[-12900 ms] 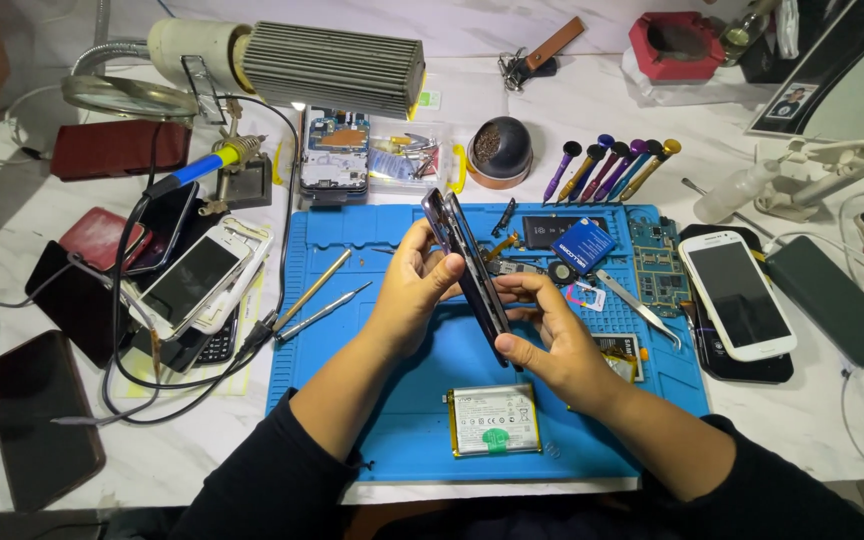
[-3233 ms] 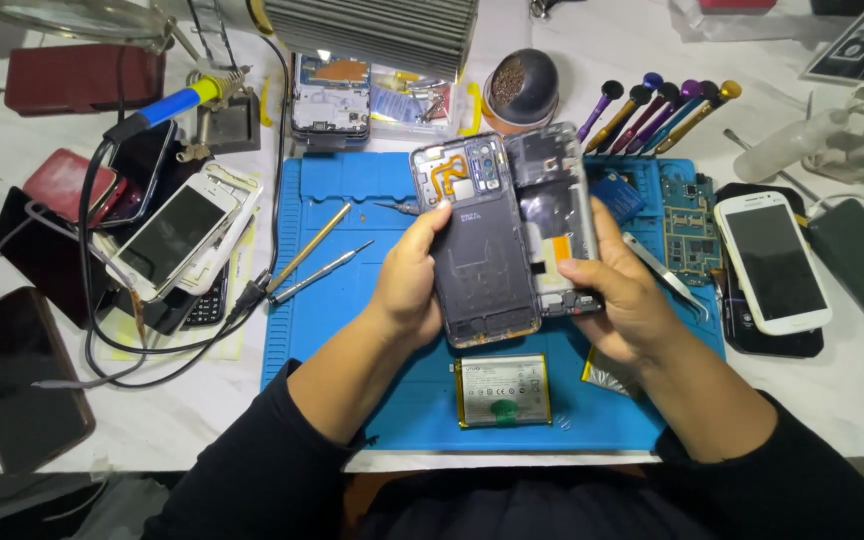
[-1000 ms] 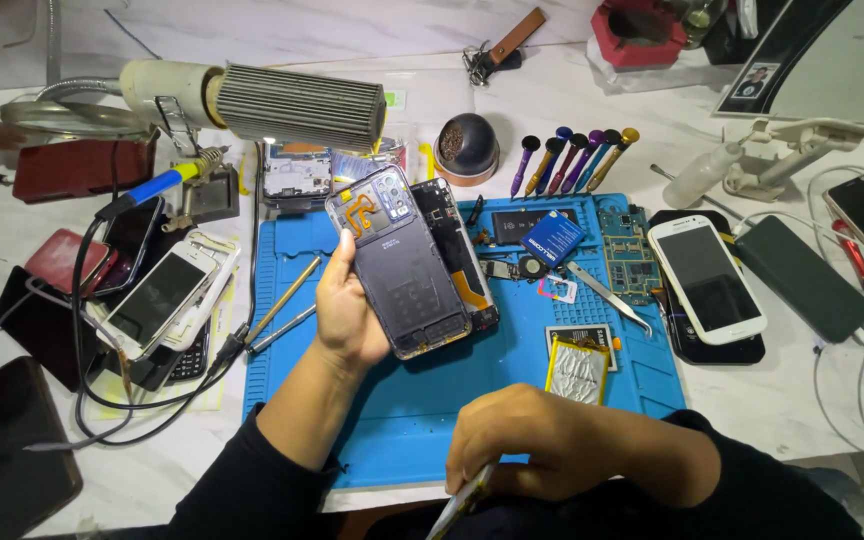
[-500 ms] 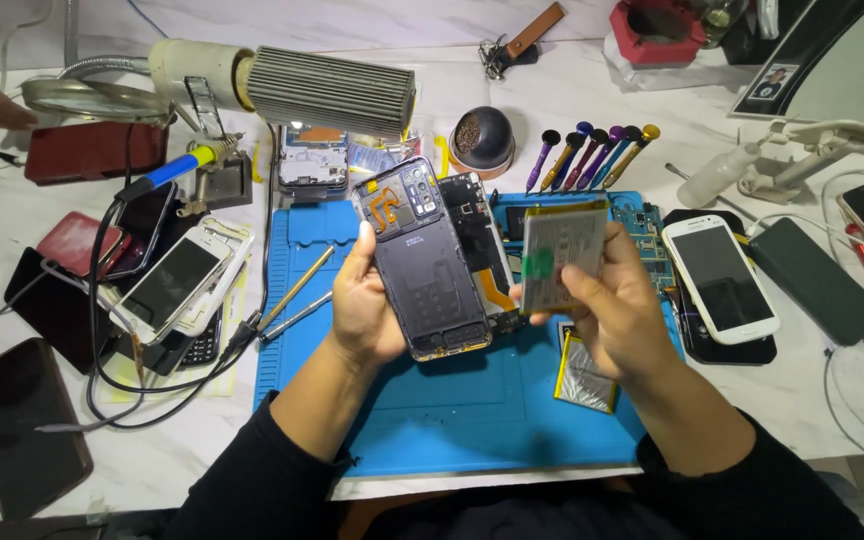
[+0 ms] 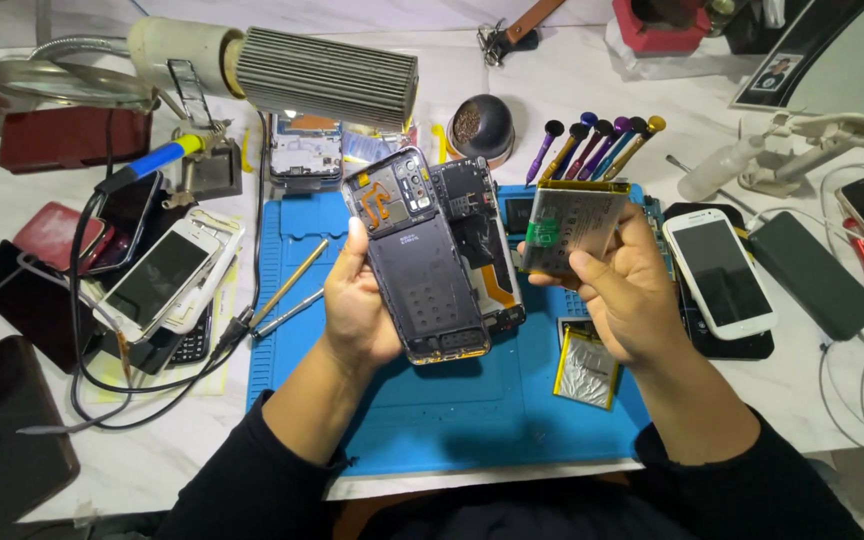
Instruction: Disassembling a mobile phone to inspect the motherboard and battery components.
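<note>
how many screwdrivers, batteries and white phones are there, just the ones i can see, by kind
screwdrivers in the stand: 6
batteries: 2, one in the right hand at, one lying on the blue mat at
white phones: 2, one left of the mat, one right of it
total: 10
The left hand holds the opened phone, not counted.

Glossy dark plastic phone frame [image 5: 432, 270]; foil-wrapped, shiny battery [image 5: 572, 225]; matt blue rubbery work mat [image 5: 472, 410]; ribbed metal lamp head [image 5: 327, 75].
</note>
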